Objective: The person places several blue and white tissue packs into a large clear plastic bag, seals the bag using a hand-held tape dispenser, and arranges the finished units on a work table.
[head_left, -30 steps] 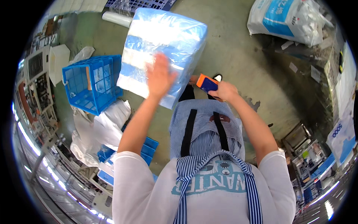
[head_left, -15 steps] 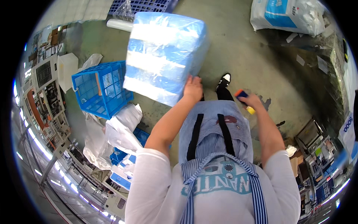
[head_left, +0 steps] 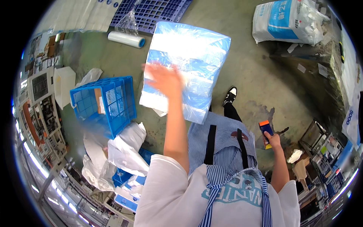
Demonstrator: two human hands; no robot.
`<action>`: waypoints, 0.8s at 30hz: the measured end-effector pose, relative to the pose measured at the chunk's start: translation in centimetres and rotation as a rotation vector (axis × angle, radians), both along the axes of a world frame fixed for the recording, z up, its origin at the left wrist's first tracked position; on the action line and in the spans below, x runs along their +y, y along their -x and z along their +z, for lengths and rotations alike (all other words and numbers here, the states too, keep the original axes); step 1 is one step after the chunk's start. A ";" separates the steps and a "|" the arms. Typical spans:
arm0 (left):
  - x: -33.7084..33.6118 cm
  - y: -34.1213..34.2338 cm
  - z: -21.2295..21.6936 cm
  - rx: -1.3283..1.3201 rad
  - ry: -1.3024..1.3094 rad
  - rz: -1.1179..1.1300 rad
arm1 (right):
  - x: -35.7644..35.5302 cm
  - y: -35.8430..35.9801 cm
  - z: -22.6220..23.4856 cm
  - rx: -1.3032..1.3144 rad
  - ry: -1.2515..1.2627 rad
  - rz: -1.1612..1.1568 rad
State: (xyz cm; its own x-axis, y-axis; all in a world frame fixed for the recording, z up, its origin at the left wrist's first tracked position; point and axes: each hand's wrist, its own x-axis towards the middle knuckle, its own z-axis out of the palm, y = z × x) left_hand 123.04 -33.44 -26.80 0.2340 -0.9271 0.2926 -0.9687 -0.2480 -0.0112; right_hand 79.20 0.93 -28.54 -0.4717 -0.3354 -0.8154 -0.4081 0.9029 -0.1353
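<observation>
A large bundle (head_left: pixel 202 77) of blue and white stacked goods, wrapped in clear shiny film, stands before me. My left hand (head_left: pixel 164 77) is over its left part, fingers stretched and spread, blurred by motion. Whether the palm touches the film I cannot tell. Out to my right, my right hand (head_left: pixel 273 140) grips a small dark-blue box-shaped thing (head_left: pixel 265 129) with an orange far end and a yellow near end. Its exact kind does not show.
At left stands a blue plastic crate (head_left: pixel 123 106), with white sacks (head_left: pixel 126 143) nearer me. Beyond lie a film roll (head_left: pixel 123 39) and a purple-blue pallet (head_left: pixel 162 15). A white-and-blue sack (head_left: pixel 281 22) sits at far right. My shoe (head_left: pixel 230 94) is beside the bundle.
My left hand has left the bundle's near right edge and swung left over it. The bundle appears further right and turned slightly. My right hand has moved outward to the right with the box-shaped thing.
</observation>
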 end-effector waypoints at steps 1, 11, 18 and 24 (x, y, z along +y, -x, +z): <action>1.6 1.0 -2.3 0.041 -0.170 -0.048 | 0.4 -0.7 -0.7 -0.080 0.007 -0.066; 3.6 5.6 0.0 0.398 -0.180 -0.175 | 0.2 -7.5 1.4 -0.008 0.366 -0.340; 18.2 26.9 3.7 1.131 -0.858 -0.714 | -6.9 -5.1 9.6 -0.028 0.831 -0.795; 14.3 44.2 12.4 2.042 -1.260 0.067 | -12.1 5.3 13.3 -0.116 1.232 -0.586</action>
